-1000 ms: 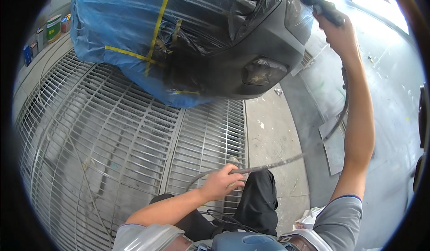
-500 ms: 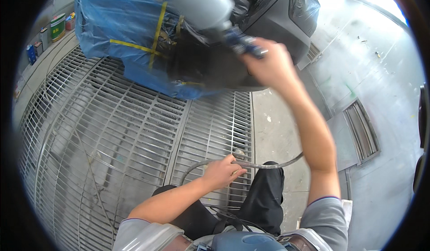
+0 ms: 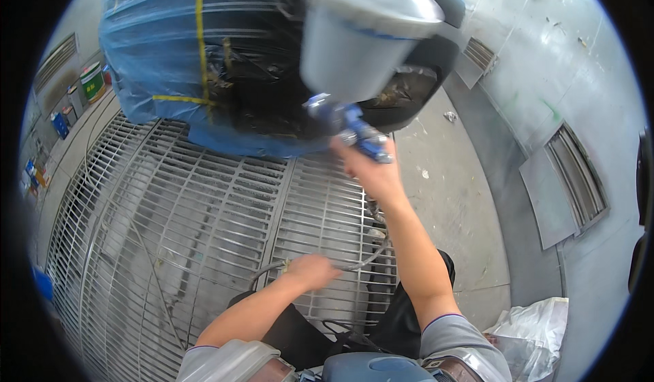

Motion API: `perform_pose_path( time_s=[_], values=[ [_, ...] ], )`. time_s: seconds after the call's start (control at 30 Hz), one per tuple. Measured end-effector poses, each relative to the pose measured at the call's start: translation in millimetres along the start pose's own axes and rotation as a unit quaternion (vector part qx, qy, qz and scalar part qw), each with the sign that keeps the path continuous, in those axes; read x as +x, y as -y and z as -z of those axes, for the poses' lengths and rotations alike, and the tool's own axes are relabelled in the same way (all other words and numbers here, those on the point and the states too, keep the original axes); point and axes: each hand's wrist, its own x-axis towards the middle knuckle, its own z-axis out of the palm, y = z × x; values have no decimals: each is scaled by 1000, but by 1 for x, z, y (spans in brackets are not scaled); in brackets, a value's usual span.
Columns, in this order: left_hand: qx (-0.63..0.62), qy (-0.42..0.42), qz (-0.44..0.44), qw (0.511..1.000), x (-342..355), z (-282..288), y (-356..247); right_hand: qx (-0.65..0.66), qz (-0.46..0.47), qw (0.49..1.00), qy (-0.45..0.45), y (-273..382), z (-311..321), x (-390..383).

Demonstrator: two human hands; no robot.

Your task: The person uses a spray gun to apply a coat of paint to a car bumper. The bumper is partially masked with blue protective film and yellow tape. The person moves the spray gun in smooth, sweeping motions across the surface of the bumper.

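Observation:
My right hand point(image 3: 373, 176) is closed round the grip of a blue spray gun point(image 3: 349, 122), blurred by motion. A large whitish paint cup point(image 3: 357, 52) sits on top of it, tilted. Behind the gun is a dark bumper point(image 3: 443, 62), partly hidden by the cup. Blue masking film point(image 3: 146, 55) with yellow tape point(image 3: 200, 35) covers the vehicle beside it. A grey air hose point(image 3: 371, 263) hangs from the gun side down to my left hand point(image 3: 312, 272). That hand is somewhat blurred, its fingers wrapped round the hose low over the floor grating.
Metal grating point(image 3: 218, 198) forms the floor, with a thin cord point(image 3: 150, 259) across it. Cans, one of them green point(image 3: 92, 82), stand along the left wall. At right are a wall vent point(image 3: 575, 174) with a loose panel and a white plastic bag point(image 3: 535, 334).
My right hand has come nearer and lower with the spray gun, and the cup has swung to the right. My left hand has shifted slightly left and down with the hose.

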Motion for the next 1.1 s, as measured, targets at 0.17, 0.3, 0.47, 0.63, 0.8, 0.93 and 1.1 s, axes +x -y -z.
perform_pose_path(
  time_s=[0.17,0.3,0.47,0.63,0.8,0.93,1.1],
  values=[
    [34,26,57,997,35,-2,-21,136,130,957,-221,-54,122,5],
    [42,-9,120,992,79,-8,-20,236,144,911,-306,-106,211,12],
    [12,-5,211,977,129,1,-58,314,67,876,-361,-142,289,47],
    [5,30,200,979,181,-22,-74,375,38,883,-278,-184,353,99],
    [-39,55,225,972,217,-59,-123,398,28,896,-195,-212,422,140],
    [-71,-5,223,972,226,-78,-180,415,17,896,-159,-231,474,166],
    [-32,-56,265,962,215,-100,-236,452,-5,881,-138,-249,518,186]
  ],
)
